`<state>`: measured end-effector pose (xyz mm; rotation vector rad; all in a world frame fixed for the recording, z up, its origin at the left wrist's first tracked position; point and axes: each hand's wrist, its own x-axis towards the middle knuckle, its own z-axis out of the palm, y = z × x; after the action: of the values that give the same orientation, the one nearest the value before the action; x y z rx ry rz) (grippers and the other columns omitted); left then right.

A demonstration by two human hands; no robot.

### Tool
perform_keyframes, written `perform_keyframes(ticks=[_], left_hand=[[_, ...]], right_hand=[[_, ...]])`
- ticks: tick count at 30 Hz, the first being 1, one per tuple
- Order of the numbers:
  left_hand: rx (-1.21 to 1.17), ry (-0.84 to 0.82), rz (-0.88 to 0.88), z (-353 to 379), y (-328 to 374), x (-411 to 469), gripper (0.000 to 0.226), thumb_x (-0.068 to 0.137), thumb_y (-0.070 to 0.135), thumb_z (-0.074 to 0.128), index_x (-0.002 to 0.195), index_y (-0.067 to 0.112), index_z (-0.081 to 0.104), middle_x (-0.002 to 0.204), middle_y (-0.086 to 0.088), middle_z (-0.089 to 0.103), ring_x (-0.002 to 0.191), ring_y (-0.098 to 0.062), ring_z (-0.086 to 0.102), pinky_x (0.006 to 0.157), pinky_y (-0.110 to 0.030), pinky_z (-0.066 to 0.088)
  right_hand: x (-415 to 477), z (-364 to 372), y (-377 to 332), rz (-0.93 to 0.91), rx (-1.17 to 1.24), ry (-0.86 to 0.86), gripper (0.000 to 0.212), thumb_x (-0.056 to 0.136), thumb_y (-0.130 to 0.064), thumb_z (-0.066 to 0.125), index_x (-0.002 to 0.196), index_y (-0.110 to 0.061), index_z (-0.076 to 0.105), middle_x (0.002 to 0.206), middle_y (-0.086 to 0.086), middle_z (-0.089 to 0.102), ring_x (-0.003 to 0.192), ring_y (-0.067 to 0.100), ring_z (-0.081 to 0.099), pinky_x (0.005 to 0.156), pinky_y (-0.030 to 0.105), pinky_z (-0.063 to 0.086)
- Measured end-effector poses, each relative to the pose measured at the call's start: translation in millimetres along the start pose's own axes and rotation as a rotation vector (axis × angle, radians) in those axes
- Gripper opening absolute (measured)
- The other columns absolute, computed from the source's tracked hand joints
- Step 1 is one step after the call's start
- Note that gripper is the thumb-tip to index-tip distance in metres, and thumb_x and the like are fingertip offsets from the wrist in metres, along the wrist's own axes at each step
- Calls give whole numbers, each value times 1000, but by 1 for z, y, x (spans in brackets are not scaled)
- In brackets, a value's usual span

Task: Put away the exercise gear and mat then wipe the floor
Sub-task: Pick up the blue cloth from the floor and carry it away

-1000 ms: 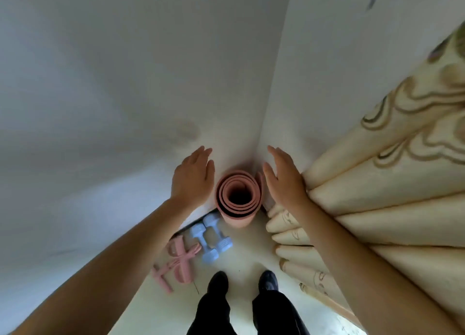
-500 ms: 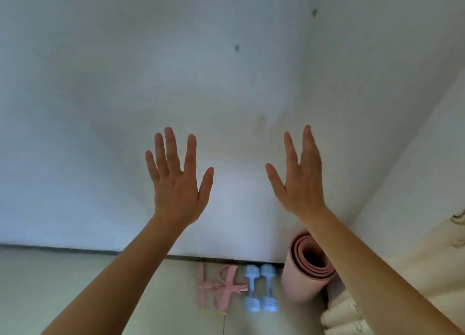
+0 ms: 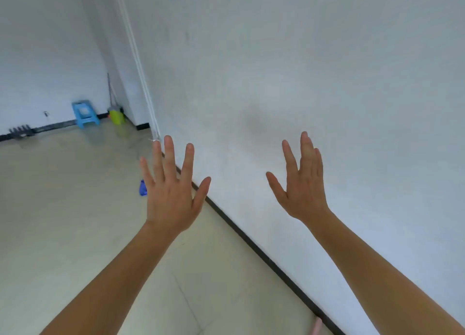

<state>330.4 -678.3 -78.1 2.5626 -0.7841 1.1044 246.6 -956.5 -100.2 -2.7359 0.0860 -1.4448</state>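
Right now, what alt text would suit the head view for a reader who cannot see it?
The left hand and right hand are raised open, fingers spread, holding nothing, before a white wall. A pale floor stretches to the left, with a small blue object lying by the baseboard beyond the left hand and a blue stool at the far wall.

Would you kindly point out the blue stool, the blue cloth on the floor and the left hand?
blue stool (image 3: 83, 110), head view, its seat.
blue cloth (image 3: 142, 189), head view, its visible middle.
left hand (image 3: 171, 200), head view, back of the hand.
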Motion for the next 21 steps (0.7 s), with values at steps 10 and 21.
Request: perform_keyframes(ticks=[10, 21], left_hand=[[270, -88, -281, -2, -270, -25, 75, 99, 57, 29, 158, 14, 12, 163, -25, 0, 150, -42, -3, 116, -67, 9], [417, -238, -325, 146, -489, 72, 74, 99, 56, 27, 157, 13, 16, 162, -25, 6, 149, -45, 5, 114, -68, 14]], right_hand=[[106, 204, -230, -236, 264, -121, 69, 100, -43, 53, 156, -12, 29, 163, 26, 11, 152, 39, 13, 119, 58, 21], [219, 480, -318, -255, 346, -288, 70, 101, -50, 44, 159, -17, 21, 166, 21, 2, 154, 36, 4, 123, 55, 14]])
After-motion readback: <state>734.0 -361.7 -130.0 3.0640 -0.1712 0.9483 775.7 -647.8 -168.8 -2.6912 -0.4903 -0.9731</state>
